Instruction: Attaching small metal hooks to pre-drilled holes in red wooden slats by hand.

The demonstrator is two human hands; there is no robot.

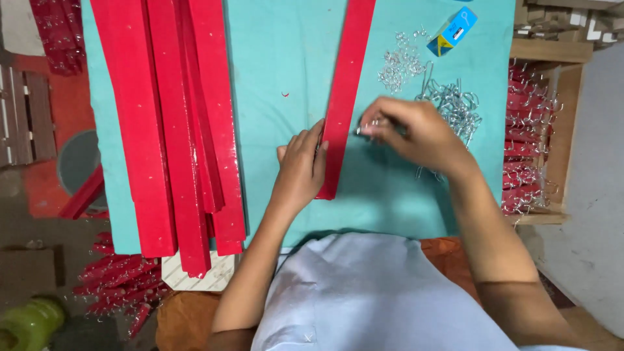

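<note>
A single long red strip (pixel 345 84) lies lengthwise on the teal table cover (pixel 286 52). My left hand (pixel 302 166) rests flat against the strip's left edge near its close end, fingers pressed on it. My right hand (pixel 416 130) hovers just right of the strip, its fingertips pinched on a small silver metal hook (pixel 362 130) held at the strip's right edge. A heap of larger silver hooks (pixel 455 107) lies under and behind my right hand.
A stack of several red strips (pixel 175 123) covers the table's left side. Small silver hooks (pixel 400 65) and a blue and yellow box (pixel 452 31) lie at the far right. A wooden crate (pixel 559 130) right of the table holds red hooked pieces (pixel 526 149).
</note>
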